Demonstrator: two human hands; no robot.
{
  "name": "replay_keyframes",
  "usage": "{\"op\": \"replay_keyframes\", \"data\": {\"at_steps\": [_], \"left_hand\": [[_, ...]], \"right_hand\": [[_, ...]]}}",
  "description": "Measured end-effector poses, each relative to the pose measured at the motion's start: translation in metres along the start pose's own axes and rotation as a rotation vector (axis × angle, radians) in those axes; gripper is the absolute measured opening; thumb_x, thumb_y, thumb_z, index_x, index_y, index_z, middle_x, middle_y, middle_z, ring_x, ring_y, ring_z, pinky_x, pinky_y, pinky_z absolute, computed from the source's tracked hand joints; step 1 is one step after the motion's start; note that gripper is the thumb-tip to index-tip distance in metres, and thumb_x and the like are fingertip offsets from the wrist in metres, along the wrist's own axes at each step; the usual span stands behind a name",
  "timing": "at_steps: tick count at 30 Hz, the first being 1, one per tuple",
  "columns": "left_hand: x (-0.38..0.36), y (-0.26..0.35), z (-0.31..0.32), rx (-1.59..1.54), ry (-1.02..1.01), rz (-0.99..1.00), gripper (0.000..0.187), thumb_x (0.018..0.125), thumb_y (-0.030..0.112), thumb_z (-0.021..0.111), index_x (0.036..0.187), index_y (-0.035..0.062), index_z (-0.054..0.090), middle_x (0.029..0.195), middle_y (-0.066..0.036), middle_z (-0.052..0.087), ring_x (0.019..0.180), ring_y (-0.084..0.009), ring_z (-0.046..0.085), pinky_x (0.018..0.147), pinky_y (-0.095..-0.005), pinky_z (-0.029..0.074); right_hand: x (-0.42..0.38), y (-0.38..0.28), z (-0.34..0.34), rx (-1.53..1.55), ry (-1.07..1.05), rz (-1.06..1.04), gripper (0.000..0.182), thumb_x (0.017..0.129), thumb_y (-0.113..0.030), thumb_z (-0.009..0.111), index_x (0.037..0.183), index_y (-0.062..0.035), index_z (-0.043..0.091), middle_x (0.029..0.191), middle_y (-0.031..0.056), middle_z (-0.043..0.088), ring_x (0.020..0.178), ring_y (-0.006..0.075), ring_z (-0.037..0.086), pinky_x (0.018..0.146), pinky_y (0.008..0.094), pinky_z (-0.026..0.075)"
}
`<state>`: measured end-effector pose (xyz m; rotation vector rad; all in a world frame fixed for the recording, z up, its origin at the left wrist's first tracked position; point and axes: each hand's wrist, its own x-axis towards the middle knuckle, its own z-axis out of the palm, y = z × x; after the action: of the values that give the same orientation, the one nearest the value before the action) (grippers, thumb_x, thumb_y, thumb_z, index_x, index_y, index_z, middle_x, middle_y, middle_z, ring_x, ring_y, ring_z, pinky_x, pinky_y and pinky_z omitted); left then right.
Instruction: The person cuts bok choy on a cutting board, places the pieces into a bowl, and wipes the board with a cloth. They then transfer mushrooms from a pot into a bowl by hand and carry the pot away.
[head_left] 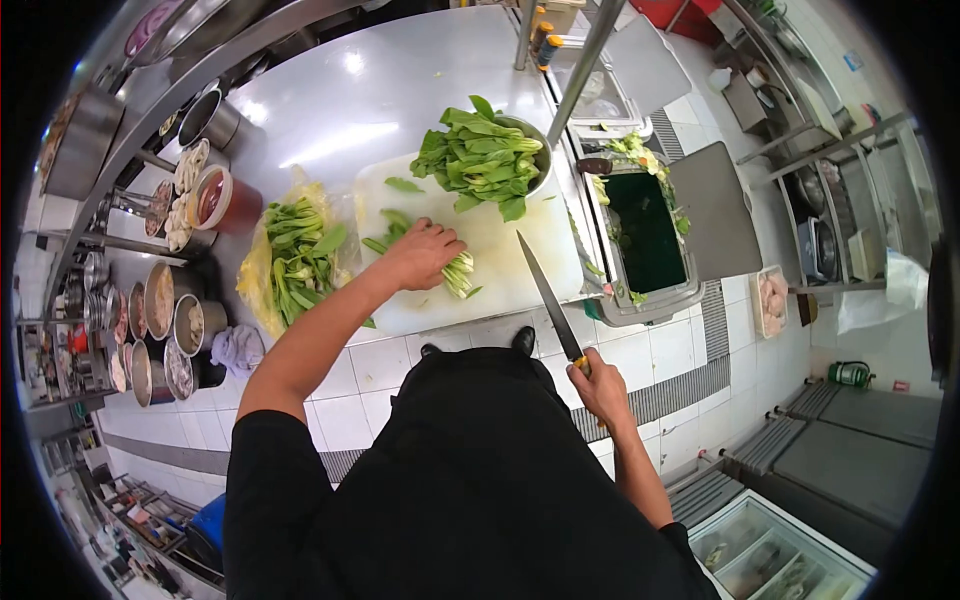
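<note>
My right hand (598, 386) grips the yellow handle of a long knife (547, 290), whose blade points up over the right side of a white cutting board (510, 265). On the board, my left hand (420, 254) is closed over a small bunch of leafy greens (459, 272), pale stalk ends showing to its right. Loose leaves (403, 185) lie just above that hand. A metal pot heaped with leafy greens (480, 155) stands at the board's upper right. Left of the board, a yellowish plastic bag (258, 262) holds more greens.
A bin (648, 240) with leaf scraps around its rim stands right of the steel table (350, 80). At left are a tub of red liquid (212, 198), several metal pots (190, 323) and a grey cloth (238, 349). A metal post (585, 70) rises beside the pot of greens.
</note>
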<state>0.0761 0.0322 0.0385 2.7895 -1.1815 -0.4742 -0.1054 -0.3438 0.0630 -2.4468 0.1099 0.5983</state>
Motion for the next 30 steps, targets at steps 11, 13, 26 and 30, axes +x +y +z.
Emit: {"op": "replay_keyframes", "data": {"at_steps": [11,13,26,30], "left_hand": [[-0.002,0.041,0.017,-0.235,0.173,-0.173,0.040,0.082,0.014,0.069,0.116,0.0032,0.052,0.107,-0.019,0.059,0.088,-0.0423,0.066,0.081,-0.0518,0.055],[0.004,0.053,-0.028,-0.262,0.166,-0.186,0.042,0.082,0.015,0.069,0.118,0.0023,0.052,0.111,-0.020,0.059,0.092,-0.0431,0.066,0.084,-0.0526,0.054],[0.182,-0.030,-0.163,0.138,-0.048,-0.456,0.044,0.089,0.020,0.059,0.129,0.0019,0.060,0.117,-0.025,0.066,0.113,-0.0427,0.063,0.100,-0.0482,0.051],[0.178,-0.009,-0.163,0.088,0.056,-0.442,0.045,0.094,0.021,0.055,0.138,0.0081,0.060,0.131,-0.019,0.065,0.123,-0.0376,0.060,0.107,-0.0465,0.048]], "right_hand": [[0.016,0.016,-0.007,0.043,0.069,0.042,0.036,0.094,-0.036,0.065,0.110,-0.0051,0.059,0.080,0.0291,0.069,0.082,0.0507,0.067,0.072,0.0573,0.051],[0.017,0.023,-0.012,0.060,0.082,0.057,0.036,0.094,-0.037,0.065,0.111,-0.0053,0.059,0.081,0.0293,0.069,0.082,0.0508,0.067,0.072,0.0571,0.051],[0.013,0.063,-0.014,0.180,0.166,0.124,0.039,0.094,-0.036,0.066,0.111,-0.0026,0.058,0.081,0.0304,0.068,0.085,0.0517,0.066,0.072,0.0549,0.050],[0.006,0.076,-0.010,0.228,0.193,0.179,0.042,0.094,-0.037,0.067,0.117,-0.0025,0.059,0.083,0.0309,0.068,0.086,0.0516,0.067,0.073,0.0549,0.051]]}}
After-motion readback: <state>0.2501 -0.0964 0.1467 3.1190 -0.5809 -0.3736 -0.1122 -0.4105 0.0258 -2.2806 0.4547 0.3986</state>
